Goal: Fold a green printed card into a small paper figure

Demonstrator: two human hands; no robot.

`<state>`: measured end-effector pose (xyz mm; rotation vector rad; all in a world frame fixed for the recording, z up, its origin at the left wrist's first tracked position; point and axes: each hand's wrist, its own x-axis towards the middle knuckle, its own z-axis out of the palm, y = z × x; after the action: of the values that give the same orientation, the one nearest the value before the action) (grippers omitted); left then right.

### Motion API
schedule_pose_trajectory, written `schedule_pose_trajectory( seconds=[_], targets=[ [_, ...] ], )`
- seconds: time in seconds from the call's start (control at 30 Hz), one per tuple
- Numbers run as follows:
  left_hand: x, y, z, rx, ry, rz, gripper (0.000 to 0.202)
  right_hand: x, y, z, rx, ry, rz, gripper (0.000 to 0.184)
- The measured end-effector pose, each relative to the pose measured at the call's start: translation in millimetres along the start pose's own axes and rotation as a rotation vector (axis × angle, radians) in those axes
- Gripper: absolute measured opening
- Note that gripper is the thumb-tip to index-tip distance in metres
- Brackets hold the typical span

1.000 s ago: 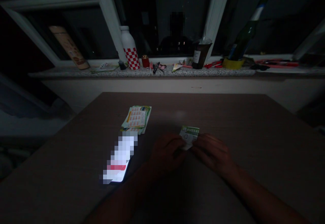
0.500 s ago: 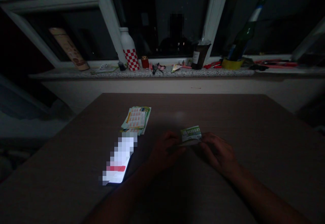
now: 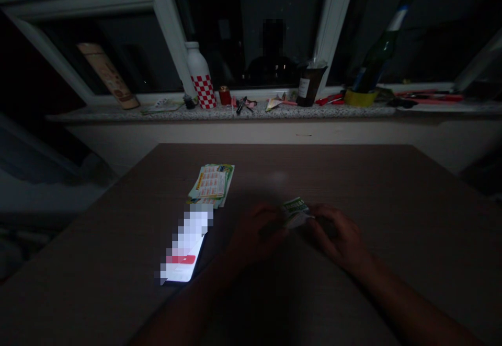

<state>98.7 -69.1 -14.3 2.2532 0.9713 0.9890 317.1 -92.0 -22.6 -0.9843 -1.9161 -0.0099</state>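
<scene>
In dim light both my hands meet over the middle of a brown table (image 3: 392,189). My left hand (image 3: 254,233) and my right hand (image 3: 335,233) pinch a small green and white paper slip (image 3: 296,211) between their fingertips. The slip is folded or tilted, its printed green edge facing up. To the left of my left hand lies a lit phone (image 3: 186,246) with a bright screen. Behind the phone sits a small stack of printed green and orange cards (image 3: 212,181).
A stone windowsill (image 3: 117,113) runs along the far side with a white bottle with red checks (image 3: 201,77), a small red can (image 3: 225,95), a dark jar (image 3: 309,84), a leaning green bottle (image 3: 378,53), a tape roll (image 3: 360,97) and small clutter.
The paper slip has been turned and folded flatter between my fingers; it shows less of its face now. My hands stayed in place, close together.
</scene>
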Motion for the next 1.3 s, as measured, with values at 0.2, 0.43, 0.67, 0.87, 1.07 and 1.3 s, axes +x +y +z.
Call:
schedule_pose_trajectory(
  seconds=[0.2, 0.43, 0.67, 0.87, 1.07, 1.3],
  targets=[
    [-1, 2, -3.8, 0.002, 0.098, -0.068, 0.046, 1, 1, 1, 0.019, -0.194, -0.092, 0.025],
    [2, 4, 2.0, -0.146, -0.032, -0.178, 0.017, 0, 0, 2, 0.021, -0.261, -0.101, 0.026],
    [2, 5, 7.2, -0.268, 0.038, -0.253, 0.011, -2, -1, 9, 0.236, -0.132, 0.168, 0.022],
    [0, 2, 10.0, -0.282, 0.044, -0.284, 0.014, 3, -4, 11, 0.383, -0.107, 0.218, 0.009],
    [-1, 0, 10.8, -0.261, 0.059, -0.274, 0.012, 3, -2, 11, 0.381, -0.104, 0.171, 0.012],
    [-1, 0, 10.0, -0.263, 0.051, -0.205, 0.01, 4, -2, 10, 0.359, -0.088, 0.138, 0.015]
  ],
)
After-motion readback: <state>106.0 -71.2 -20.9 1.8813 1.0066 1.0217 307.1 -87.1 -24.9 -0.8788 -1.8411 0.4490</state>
